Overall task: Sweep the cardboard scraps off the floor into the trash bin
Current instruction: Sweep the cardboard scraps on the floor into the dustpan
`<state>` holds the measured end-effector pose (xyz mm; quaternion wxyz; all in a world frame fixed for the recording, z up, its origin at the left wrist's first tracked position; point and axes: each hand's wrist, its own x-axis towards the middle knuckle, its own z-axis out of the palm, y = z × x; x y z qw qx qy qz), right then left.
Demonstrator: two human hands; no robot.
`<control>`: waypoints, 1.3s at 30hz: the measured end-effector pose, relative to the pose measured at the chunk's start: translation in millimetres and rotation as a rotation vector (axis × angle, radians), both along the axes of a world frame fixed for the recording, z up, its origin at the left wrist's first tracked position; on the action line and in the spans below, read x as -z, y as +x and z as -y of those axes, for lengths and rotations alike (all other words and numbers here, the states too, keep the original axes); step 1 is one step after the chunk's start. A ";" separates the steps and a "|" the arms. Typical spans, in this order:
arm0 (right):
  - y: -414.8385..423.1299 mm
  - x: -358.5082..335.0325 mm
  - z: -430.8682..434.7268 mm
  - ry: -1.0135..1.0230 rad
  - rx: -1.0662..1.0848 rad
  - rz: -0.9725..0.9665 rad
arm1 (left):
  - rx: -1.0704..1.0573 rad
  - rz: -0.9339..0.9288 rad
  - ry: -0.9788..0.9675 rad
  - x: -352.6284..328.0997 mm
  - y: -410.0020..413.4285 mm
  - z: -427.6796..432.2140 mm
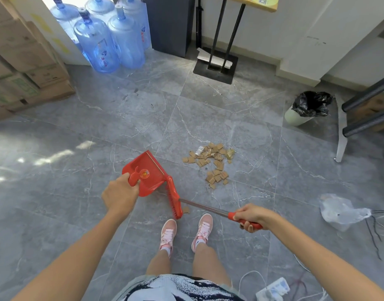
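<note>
Hands: left (119, 195) grips dustpan (146, 172) | right (251, 217) grips broom (175, 199) | scraps (212, 162) piled ahead, bare floor (121, 118) around | bin (306, 108) far right

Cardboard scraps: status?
Left hand on dustpan, right hand on broom. Scraps piled on floor, unswept. Trash bin far right, path clear.

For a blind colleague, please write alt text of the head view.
A person's left hand holds a red plastic dustpan and the right hand a red short-handled broom, both near a pile of brown cardboard scraps on grey tiles. A black-lined bin stands beyond.
</note>
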<state>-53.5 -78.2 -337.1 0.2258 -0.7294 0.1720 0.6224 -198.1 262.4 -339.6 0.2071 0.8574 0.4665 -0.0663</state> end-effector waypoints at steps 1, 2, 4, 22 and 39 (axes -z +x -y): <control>-4.1 4.0 -0.1 -0.002 -0.018 0.004 | 0.011 -0.008 0.004 0.8 -3.0 0.7; -6.2 7.9 0.6 -0.007 -0.033 0.010 | 0.015 -0.010 0.005 1.5 -6.1 1.4; -6.1 15.0 3.6 -0.023 -0.059 0.021 | -0.012 -0.016 0.000 4.2 -11.8 2.2; 120.3 23.7 50.3 -0.001 -0.294 0.166 | -0.198 -0.058 -0.015 8.4 35.9 67.9; 173.6 12.6 69.4 0.074 -0.123 0.287 | 0.019 -0.008 -0.002 2.3 141.5 69.7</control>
